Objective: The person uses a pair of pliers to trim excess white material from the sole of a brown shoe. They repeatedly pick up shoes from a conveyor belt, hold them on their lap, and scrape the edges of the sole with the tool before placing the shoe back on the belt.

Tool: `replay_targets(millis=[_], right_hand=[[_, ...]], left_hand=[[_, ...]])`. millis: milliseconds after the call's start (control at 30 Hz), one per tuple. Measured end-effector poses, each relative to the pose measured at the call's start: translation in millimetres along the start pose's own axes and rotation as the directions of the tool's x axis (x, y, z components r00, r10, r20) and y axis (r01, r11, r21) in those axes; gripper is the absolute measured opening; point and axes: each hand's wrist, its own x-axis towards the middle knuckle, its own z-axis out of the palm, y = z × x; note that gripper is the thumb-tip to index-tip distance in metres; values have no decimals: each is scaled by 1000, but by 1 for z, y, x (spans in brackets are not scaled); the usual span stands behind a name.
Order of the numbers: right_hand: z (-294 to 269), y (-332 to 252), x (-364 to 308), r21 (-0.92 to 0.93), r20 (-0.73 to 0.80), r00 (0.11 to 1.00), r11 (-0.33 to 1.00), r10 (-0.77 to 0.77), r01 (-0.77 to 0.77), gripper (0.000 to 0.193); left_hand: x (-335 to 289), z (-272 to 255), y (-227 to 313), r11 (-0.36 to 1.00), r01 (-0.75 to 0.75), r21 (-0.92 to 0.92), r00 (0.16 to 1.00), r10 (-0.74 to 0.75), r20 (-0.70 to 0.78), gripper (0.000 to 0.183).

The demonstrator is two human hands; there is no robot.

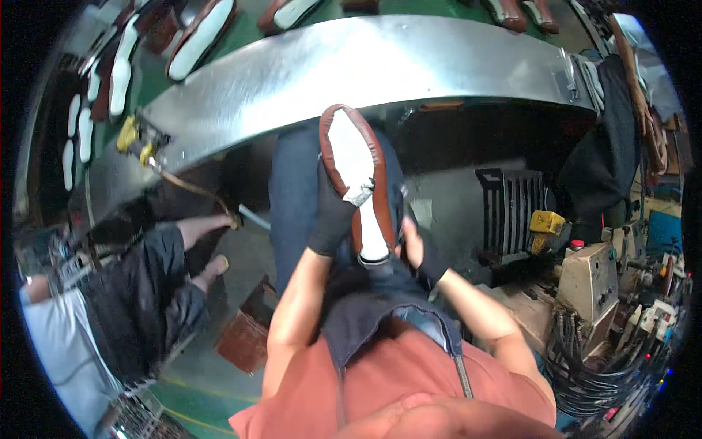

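A shoe (pixel 352 157) lies sole up over the lap (pixel 291 194), heel toward the body, presumably to keep its underside accessible. The left hand (pixel 335 212) closes its grip around the shoe's narrow middle, likely steadying it; the right hand (pixel 414 249) is beside the heel, its grip too blurred to tell. Counted: one shoe in hand, one yellow tool (pixel 127 134) at the tabletop (pixel 365 62), two spare shoes (pixel 506 14) beyond, upper right.

The bare left forearm (pixel 298 296) reaches in from 7 o'clock, its black-gloved left hand (pixel 333 218) pointing toward 12 and curled in a grip. The bare right forearm (pixel 477 309) slants from 4 o'clock, its black-gloved, bare-thumbed right hand (pixel 423 254) angled toward 11.
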Motion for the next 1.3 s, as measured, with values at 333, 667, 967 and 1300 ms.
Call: replay_targets(millis=[333, 667, 967, 1300], right_hand=[[21, -31, 70, -188, 63, 953, 934, -297, 304, 37], [1, -83, 99, 62, 98, 984, 988, -148, 143, 39], [20, -60, 122, -71, 330, 944, 996, -27, 54, 44], [11, -42, 121, 6, 331, 943, 1000, 26, -30, 50]], left_hand=[[319, 105, 146, 866, -440, 238, 893, 394, 218, 34], [419, 66, 98, 282, -276, 919, 774, 632, 38, 72], [436, 45, 154, -57, -607, 793, 650, 538, 537, 50], [362, -85, 194, -82, 154, 985, 962, 238, -130, 72]])
